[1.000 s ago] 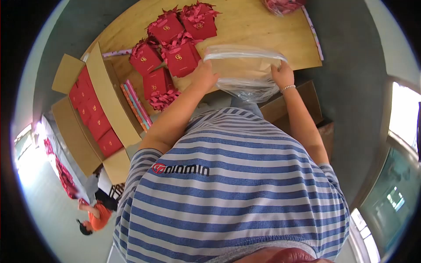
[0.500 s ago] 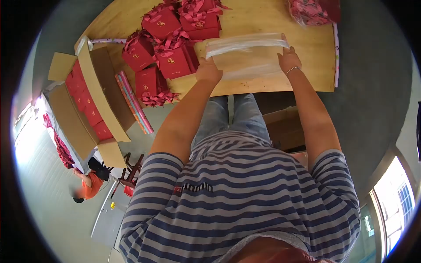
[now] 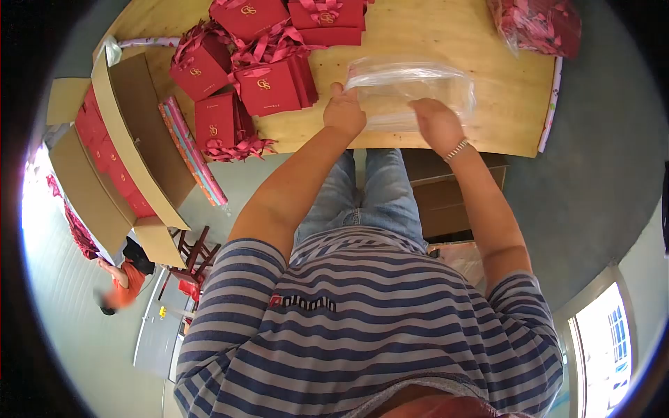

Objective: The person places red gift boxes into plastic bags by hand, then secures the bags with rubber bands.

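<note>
A clear plastic bag lies over the wooden table in front of me, its folded film catching the light. My left hand is closed on the bag's left edge, thumb and fingers pinching the film. Over the near side of the bag is my right hand, with a bracelet on its wrist. That hand is slightly blurred and its fingers point left, so its grip cannot be made out. Left of my left hand stand red gift bags with ribbon handles and gold lettering.
The wooden table also bears a plastic-wrapped bundle of red bags at far right. An open carton of red bags stands left, beside wrapped rolls. Another carton sits below the table. A person in orange is farther left.
My right hand has left the bag's right end and moved left and nearer to me. My left hand still holds the left edge. The view has shifted slightly.
</note>
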{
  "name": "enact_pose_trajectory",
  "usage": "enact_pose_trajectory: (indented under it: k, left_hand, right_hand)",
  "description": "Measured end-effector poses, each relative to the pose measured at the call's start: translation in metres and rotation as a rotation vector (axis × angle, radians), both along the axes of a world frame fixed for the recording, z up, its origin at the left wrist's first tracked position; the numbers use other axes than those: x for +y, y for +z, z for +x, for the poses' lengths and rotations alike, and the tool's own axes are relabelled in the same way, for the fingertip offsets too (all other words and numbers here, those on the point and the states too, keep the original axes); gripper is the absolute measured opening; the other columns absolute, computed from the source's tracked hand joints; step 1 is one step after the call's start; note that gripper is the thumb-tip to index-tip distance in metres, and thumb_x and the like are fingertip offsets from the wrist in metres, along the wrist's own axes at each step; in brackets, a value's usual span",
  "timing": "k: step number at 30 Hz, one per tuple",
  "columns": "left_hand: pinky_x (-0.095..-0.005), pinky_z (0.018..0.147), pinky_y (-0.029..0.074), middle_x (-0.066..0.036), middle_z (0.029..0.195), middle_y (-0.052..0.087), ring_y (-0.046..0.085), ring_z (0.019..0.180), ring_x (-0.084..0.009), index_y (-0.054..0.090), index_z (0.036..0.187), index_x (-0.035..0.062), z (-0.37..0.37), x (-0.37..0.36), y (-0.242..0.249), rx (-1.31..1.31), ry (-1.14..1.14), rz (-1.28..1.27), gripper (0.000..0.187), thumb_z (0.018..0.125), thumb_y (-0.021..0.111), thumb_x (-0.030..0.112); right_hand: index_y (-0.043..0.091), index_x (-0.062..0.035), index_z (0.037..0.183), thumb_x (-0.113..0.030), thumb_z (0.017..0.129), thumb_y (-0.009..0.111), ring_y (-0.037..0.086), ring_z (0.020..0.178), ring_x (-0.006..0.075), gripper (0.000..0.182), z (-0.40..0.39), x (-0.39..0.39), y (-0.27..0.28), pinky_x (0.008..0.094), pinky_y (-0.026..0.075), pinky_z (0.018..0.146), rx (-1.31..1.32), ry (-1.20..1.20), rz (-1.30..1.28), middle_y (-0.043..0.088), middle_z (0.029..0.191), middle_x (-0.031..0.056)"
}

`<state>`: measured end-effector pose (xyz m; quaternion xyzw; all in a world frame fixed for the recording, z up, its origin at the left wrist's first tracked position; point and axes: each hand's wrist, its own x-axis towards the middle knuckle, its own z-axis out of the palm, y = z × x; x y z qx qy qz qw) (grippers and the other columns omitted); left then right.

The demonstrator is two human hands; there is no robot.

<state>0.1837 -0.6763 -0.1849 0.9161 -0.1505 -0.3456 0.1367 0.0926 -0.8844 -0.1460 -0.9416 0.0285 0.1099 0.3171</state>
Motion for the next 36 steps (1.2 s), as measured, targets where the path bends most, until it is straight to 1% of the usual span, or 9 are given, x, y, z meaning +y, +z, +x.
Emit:
enact_pose_trajectory:
  k: [4,6,12,17,19,24,30,33,36]
  left_hand:
    - [-0.0410,0.085,0.049,-0.022,0.123,0.039,0.055,0.104,-0.0370,0.039,0.129,0.0049,0.001,0.008,-0.014,-0.042,-0.143,0.015,0.073,0.065,0.072,0.019]
    - [-0.0405,0.085,0.050,-0.021,0.123,0.039,0.055,0.104,-0.0366,0.038,0.131,0.0056,0.006,0.008,-0.012,-0.069,-0.191,0.059,0.074,0.065,0.071,0.018]
    - [-0.0397,0.084,0.051,-0.019,0.122,0.040,0.055,0.105,-0.0354,0.035,0.136,0.0099,0.004,0.012,-0.023,-0.102,-0.176,0.065,0.080,0.067,0.072,0.020]
    - [-0.0401,0.085,0.050,-0.019,0.121,0.041,0.054,0.105,-0.0364,0.035,0.137,0.0116,0.015,0.005,-0.002,0.007,-0.061,0.045,0.081,0.068,0.075,0.027]
    - [-0.0408,0.085,0.050,-0.020,0.120,0.041,0.054,0.105,-0.0369,0.035,0.136,0.0113,0.014,0.001,-0.001,0.042,0.043,0.029,0.082,0.068,0.076,0.030]
    - [-0.0430,0.090,0.047,-0.023,0.125,0.038,0.054,0.106,-0.0379,0.045,0.130,0.0102,0.022,-0.003,-0.013,0.062,-0.006,-0.002,0.072,0.069,0.075,0.034]
    - [-0.0425,0.099,0.041,-0.024,0.138,0.027,0.047,0.115,-0.0405,0.058,0.121,0.0140,0.018,0.000,-0.014,-0.028,0.004,-0.110,0.054,0.072,0.072,0.031]
    - [-0.0428,0.105,0.034,-0.026,0.145,0.016,0.036,0.125,-0.0449,0.060,0.123,0.0238,0.019,0.011,-0.037,0.029,0.012,-0.203,0.052,0.072,0.071,0.025]
    - [-0.0462,0.109,0.025,-0.026,0.149,0.007,0.023,0.133,-0.0467,0.061,0.122,0.0337,0.019,0.012,-0.032,-0.012,-0.034,-0.342,0.052,0.072,0.069,0.021]
  right_hand:
    - [0.063,-0.0059,0.106,-0.009,0.085,0.048,0.062,0.097,0.0339,0.026,0.035,0.014,-0.052,0.0447,0.050,0.082,0.487,0.180,-0.196,0.064,0.106,0.0172]
    - [0.063,-0.0037,0.107,-0.011,0.086,0.046,0.061,0.098,0.0357,0.028,0.053,0.000,-0.086,0.0458,0.049,0.085,0.475,0.193,-0.276,0.063,0.107,0.0209]
    - [0.062,0.0004,0.105,-0.023,0.086,0.055,0.059,0.098,0.0389,0.031,0.097,-0.027,-0.063,0.0439,0.047,0.088,0.595,0.237,-0.264,0.061,0.106,0.0250]
    - [0.065,-0.0054,0.102,-0.023,0.083,0.057,0.057,0.103,0.0325,0.026,0.053,-0.008,-0.065,0.0429,0.044,0.091,0.186,0.297,-0.046,0.061,0.106,0.0158]
    - [0.065,-0.0089,0.101,-0.025,0.083,0.059,0.056,0.105,0.0307,0.025,0.032,0.006,-0.056,0.0437,0.041,0.094,0.445,0.465,-0.219,0.061,0.108,0.0132]
    - [0.065,-0.0113,0.103,-0.023,0.081,0.063,0.057,0.102,0.0290,0.024,0.005,0.008,-0.083,0.0428,0.042,0.092,0.436,0.388,-0.252,0.061,0.104,0.0111]
    - [0.063,-0.0070,0.110,-0.018,0.082,0.064,0.060,0.092,0.0284,0.030,0.052,0.002,-0.047,0.0370,0.048,0.082,0.130,0.165,0.131,0.063,0.100,0.0139]
    - [0.057,-0.0038,0.122,-0.015,0.087,0.064,0.062,0.091,0.0149,0.037,0.078,0.002,-0.056,0.0278,0.049,0.082,0.521,0.073,0.558,0.065,0.110,0.0089]
    - [0.053,-0.0051,0.127,-0.018,0.088,0.064,0.062,0.094,0.0140,0.042,0.102,0.012,-0.040,0.0274,0.049,0.082,0.447,-0.156,0.635,0.066,0.106,0.0069]
